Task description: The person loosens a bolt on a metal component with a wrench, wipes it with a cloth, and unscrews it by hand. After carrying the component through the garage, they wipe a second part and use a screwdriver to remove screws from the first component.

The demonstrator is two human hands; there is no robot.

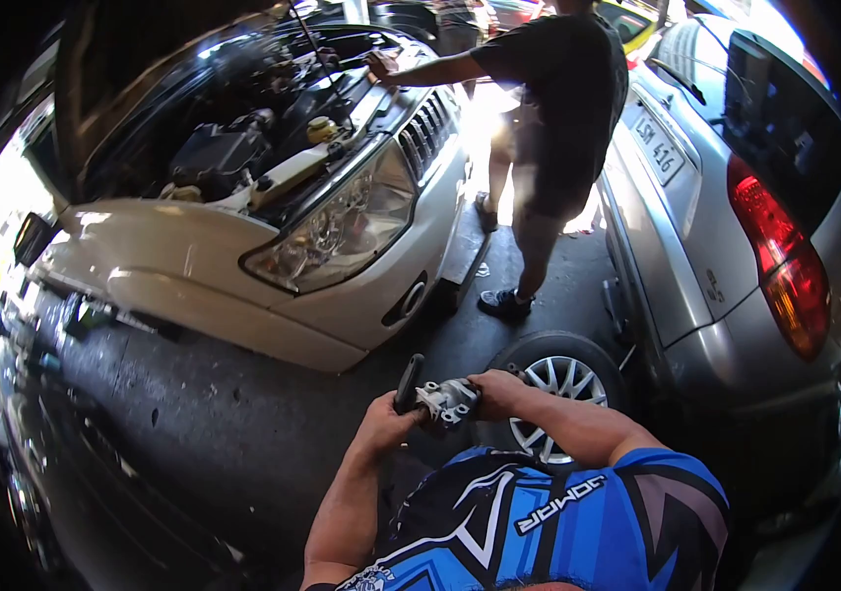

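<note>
In front of my chest I hold a silver cast-metal car part (448, 399) with bolt lugs. My left hand (386, 426) is closed round its left end, where a short black hose-like piece (409, 384) sticks up past my fingers. My right hand (499, 392) grips the darker right end, its fingers partly hidden behind the part. Beyond my hands is a car with its hood raised, its engine bay (233, 148) exposed above the headlight (342, 227).
A wheel (563, 389) lies on the dark floor (194, 414) just beyond my right hand. A person (563, 108) stands between the raised-hood car and a silver car (677, 227), one hand at the engine bay. Another dark car (66, 463) is at left.
</note>
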